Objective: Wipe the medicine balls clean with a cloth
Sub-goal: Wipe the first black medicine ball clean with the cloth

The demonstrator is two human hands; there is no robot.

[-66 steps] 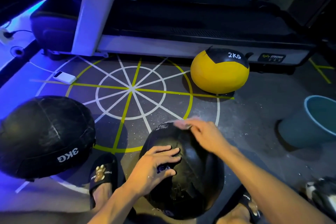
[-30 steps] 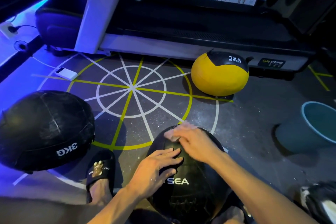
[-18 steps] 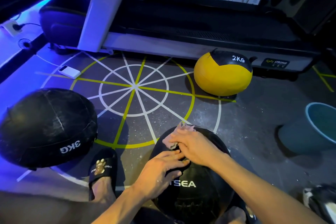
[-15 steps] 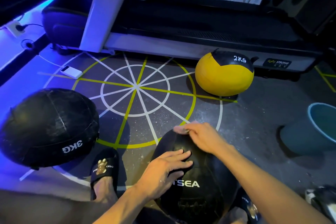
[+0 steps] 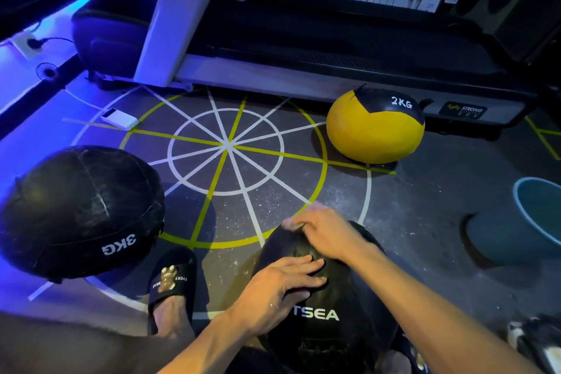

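A black medicine ball (image 5: 328,331) lettered TSEA sits on the floor between my feet. My left hand (image 5: 282,285) lies flat on its top with straight fingers. My right hand (image 5: 328,234) grips a small pale cloth (image 5: 291,223) against the ball's far upper edge; most of the cloth is hidden under the fingers. A larger black ball (image 5: 79,212) marked 3KG rests at the left. A yellow and black ball (image 5: 376,127) marked 2KG stands at the back right.
A treadmill (image 5: 334,48) runs across the back. A teal bucket (image 5: 534,215) stands at the right edge. A white power bank (image 5: 120,118) with a cable lies at the back left. My left foot wears a black slipper (image 5: 171,279). Painted circle lines mark the floor.
My right hand has rubbed the cloth back and forth over the ball's top, ending at its far edge. The ball turned, bringing the TSEA lettering up. My left hand stayed on top.
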